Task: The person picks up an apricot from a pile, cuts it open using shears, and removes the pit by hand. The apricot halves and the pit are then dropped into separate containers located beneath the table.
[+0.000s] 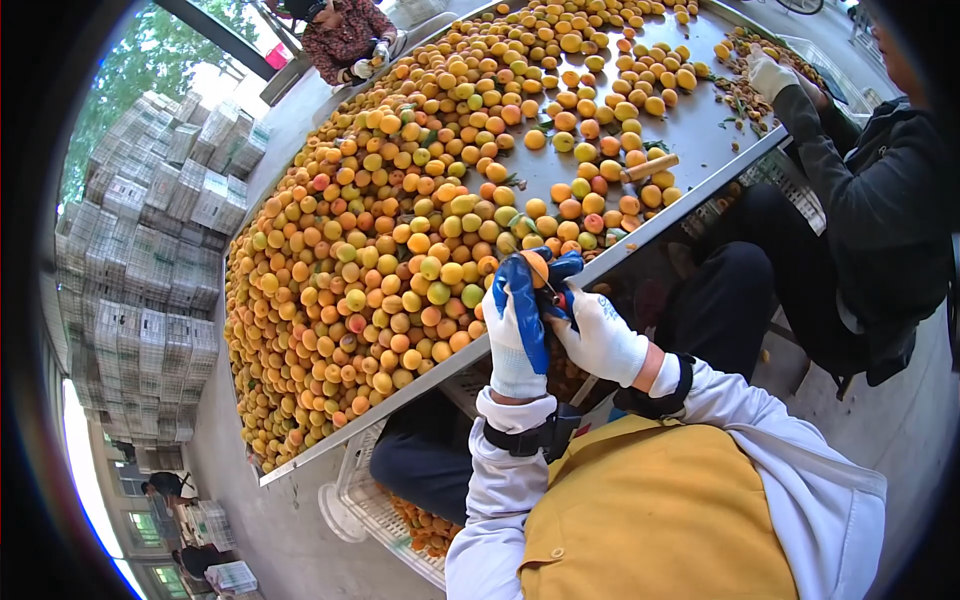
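Observation:
My left hand point(519, 315), in a white glove with a blue coated palm, holds an orange apricot point(535, 268) above the metal edge of the table. Close against it, my right hand point(600, 330) wears a like glove and grips a small tool point(556, 300) with some red on it; a thin metal part meets the fruit. Whether it is a knife cannot be told. Beyond both hands, a large heap of apricots point(375, 262) covers much of the metal table point(694, 120). A wooden handle point(649, 168) lies among the fruit.
At the right sits a co-worker point(877, 187) with gloved hands over apricot pieces; another person point(345, 37) works across the table. A plastic crate point(382, 517) holding orange pieces stands by my left leg. Stacked crates point(150, 300) rise at far left. The table's metal rim point(390, 403) runs before me.

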{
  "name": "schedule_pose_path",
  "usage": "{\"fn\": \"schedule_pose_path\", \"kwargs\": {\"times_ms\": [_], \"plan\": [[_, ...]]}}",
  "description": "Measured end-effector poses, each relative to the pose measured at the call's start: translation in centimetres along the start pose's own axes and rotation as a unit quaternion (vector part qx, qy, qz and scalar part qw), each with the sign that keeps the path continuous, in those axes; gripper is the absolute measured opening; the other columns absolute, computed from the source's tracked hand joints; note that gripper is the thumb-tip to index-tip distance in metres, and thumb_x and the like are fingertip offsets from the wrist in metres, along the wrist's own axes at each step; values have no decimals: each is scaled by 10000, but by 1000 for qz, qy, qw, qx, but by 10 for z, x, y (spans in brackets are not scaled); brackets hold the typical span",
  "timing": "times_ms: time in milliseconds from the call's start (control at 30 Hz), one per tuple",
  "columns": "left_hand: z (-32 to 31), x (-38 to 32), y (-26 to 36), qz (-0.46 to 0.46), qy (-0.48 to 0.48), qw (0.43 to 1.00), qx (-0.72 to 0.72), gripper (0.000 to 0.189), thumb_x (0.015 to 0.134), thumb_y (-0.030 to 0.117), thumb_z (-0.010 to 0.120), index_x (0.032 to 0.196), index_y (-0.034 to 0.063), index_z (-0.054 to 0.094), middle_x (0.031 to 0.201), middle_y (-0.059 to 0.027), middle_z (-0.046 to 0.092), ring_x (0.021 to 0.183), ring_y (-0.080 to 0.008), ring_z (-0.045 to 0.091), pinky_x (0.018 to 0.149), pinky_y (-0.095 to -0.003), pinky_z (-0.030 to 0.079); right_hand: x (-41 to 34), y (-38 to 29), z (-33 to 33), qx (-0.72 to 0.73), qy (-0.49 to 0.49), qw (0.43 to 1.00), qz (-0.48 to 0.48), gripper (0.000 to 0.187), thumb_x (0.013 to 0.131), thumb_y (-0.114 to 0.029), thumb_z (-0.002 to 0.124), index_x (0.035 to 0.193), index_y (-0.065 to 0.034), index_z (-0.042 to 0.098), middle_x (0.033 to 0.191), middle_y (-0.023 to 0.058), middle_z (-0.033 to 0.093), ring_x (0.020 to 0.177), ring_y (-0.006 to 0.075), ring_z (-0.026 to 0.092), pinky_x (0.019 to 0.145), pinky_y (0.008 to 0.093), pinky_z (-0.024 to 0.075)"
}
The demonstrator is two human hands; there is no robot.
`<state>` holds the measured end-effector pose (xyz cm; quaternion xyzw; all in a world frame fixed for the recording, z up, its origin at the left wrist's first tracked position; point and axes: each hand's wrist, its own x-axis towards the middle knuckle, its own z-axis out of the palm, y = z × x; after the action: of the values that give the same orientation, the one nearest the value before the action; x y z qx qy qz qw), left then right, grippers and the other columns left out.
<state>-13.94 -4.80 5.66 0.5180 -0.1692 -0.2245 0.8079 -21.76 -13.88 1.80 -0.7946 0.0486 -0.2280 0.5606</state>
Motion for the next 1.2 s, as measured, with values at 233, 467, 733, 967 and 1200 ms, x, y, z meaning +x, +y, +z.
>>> {"fn": "schedule_pose_path", "kwargs": {"times_ms": [233,467,733,967,1200], "plan": [[-14,7,-13,7,-1,997,82,337,1046,308,563,962,-4,657,860,-78,720,773,-132,664,755,-270,527,-2,8,-9,263,-84,944,179,216,1036,-206,559,1009,2,612,767,66,621,665,214,605,632,357,490],[-37,17,-24,77,-1,993,88,341,1061,317,539,1139,-9,604,1016,-84,691,947,-113,631,855,-260,505,2,2,-21,402,-15,882,245,208,1051,-181,512,1143,-42,638,747,-13,590,584,71,520,508,227,419],[-31,6,-33,192,-40,893,405,393,911,35,666,1264,-12,501,1140,-189,623,1015,-324,637,912,-372,505,41,4,-40,210,-70,966,136,263,990,-243,645,1065,6,682,826,1,636,692,59,551,606,240,465],[-36,3,-29,183,-74,894,402,343,918,26,649,1237,-15,529,1074,-214,640,920,-374,656,828,-393,524,38,9,-43,421,-101,850,299,308,976,-343,667,1051,-48,618,741,27,593,499,86,537,413,228,395],[-44,11,-46,182,17,924,337,256,1040,151,473,1143,-39,611,1034,-164,659,886,-224,642,794,-314,519,35,21,-23,465,-60,826,312,257,994,-325,643,1012,-75,587,709,21,551,478,94,488,408,249,367]]}}
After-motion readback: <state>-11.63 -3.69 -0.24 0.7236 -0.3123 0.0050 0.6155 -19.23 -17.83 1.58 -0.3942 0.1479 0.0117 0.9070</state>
